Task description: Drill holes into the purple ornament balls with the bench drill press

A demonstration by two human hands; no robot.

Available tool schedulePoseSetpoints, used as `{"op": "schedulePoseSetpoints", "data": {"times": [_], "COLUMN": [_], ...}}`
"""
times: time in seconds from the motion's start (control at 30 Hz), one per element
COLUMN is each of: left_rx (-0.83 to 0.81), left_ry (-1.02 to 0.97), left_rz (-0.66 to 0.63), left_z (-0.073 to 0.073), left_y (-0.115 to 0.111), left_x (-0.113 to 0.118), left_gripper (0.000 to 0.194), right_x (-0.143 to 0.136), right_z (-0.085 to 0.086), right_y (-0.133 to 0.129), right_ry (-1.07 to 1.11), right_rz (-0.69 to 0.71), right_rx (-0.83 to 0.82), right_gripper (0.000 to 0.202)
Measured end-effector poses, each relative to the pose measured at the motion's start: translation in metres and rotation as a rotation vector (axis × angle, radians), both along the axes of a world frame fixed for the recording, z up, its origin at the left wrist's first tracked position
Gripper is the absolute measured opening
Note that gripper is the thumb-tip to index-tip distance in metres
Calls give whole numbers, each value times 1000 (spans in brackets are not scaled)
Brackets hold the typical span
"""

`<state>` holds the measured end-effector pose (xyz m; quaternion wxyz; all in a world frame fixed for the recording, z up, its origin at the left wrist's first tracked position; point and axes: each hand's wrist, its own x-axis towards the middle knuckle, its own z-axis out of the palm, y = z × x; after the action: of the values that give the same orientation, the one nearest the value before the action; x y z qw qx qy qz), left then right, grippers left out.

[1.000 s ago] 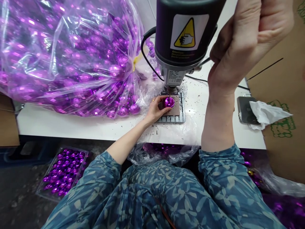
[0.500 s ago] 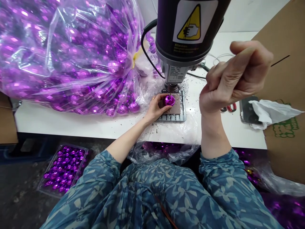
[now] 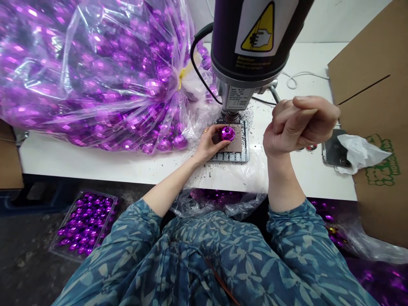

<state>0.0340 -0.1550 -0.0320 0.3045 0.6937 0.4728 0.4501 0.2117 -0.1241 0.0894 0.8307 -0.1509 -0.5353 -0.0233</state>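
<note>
A shiny purple faceted ball (image 3: 227, 134) rests on a brown board (image 3: 235, 146) over the drill press's slotted metal base (image 3: 245, 148). My left hand (image 3: 210, 142) pinches it from the left between thumb and fingers. The drill bit (image 3: 228, 126) meets the top of the ball; I cannot tell how deep it reaches. The black drill press (image 3: 251, 55) carries a yellow warning sign. At its right side, my right hand (image 3: 298, 123) is closed around the lever (image 3: 274, 92), whose grip is hidden inside the fist.
A large clear bag (image 3: 95, 85) of purple balls fills the left of the white table (image 3: 95, 161). Below stands a clear tray (image 3: 110, 221) of balls. On the right are a phone (image 3: 333, 148), a crumpled tissue (image 3: 361, 153) and a cardboard box (image 3: 379, 114). Dark shavings surround the base.
My right hand has moved lower and a little left, swinging the lever down. The left hand and the ball hold their place.
</note>
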Motion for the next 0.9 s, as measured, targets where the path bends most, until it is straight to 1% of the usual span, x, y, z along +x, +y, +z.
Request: {"op": "schedulePoseSetpoints", "data": {"times": [0.07, 0.1, 0.17, 0.2, 0.23, 0.27, 0.33, 0.37, 0.43, 0.47, 0.5, 0.57, 0.6, 0.63, 0.67, 0.7, 0.73, 0.77, 0.8, 0.83, 0.87, 0.9], "left_rx": [-2, -3, -7, -9, -8, -6, 8, 20, 45, 46, 33, -39, -82, -119, -141, -144, -132, -106, -73, -32, 5, 22], "left_ry": [-1, -3, -7, -13, -19, -23, -19, -9, 26, 51, 85, 186, 237, 278, 301, 301, 284, 260, 234, 221, 229, 243], "left_rz": [-1, 0, 0, -2, -5, -7, 3, 20, 29, -10, -89, -340, -458, -540, -571, -542, -463, -354, -222, -91, 11, 70], "left_z": [0, 0, 0, 0, 0, 2, 7, 12, 25, 33, 42, 59, 66, 71, 74, 76, 75, 71, 66, 58, 49, 40], "left_y": [-1, -1, 0, 1, 1, 1, -5, -12, -32, -45, -60, -88, -98, -104, -104, -98, -86, -66, -42, -13, 19, 52], "left_x": [0, 0, 1, 1, 2, 3, 3, 2, -3, -7, -11, -23, -30, -36, -43, -49, -55, -59, -63, -65, -65, -64], "left_gripper": [54, 55, 55, 55, 54, 53, 51, 49, 46, 44, 42, 40, 42, 44, 44, 41, 34, 26, 20, 19, 18, 16], "right_x": [-1, -2, -5, -7, -8, -10, -13, -14, -15, -16, -16, -16, -15, -14, -13, -12, -11, -10, -10, -10, -10, -10], "right_z": [-1, 1, 14, 25, 37, 51, 78, 90, 106, 110, 113, 112, 110, 107, 105, 103, 101, 101, 100, 100, 100, 100], "right_y": [-1, -3, -7, -10, -13, -15, -17, -17, -17, -16, -15, -14, -13, -11, -10, -8, -7, -6, -6, -6, -6, -6], "right_ry": [-23, -28, -18, -3, 12, 54, 51, 47, 82, 102, 114, 110, 93, 76, 61, 48, 37, 27, 26, 25, 28, 30], "right_rz": [24, 36, 53, 61, 69, 89, 172, 223, 307, 328, 335, 317, 305, 293, 283, 271, 258, 248, 238, 232, 228, 226], "right_rx": [32, 55, 79, 78, 24, -120, -214, -263, -371, -418, -455, -463, -448, -425, -398, -370, -347, -334, -322, -319, -319, -322], "right_gripper": [18, 18, 19, 18, 17, 19, 21, 17, 21, 25, 28, 26, 22, 19, 22, 29, 34, 37, 37, 36, 35, 34]}}
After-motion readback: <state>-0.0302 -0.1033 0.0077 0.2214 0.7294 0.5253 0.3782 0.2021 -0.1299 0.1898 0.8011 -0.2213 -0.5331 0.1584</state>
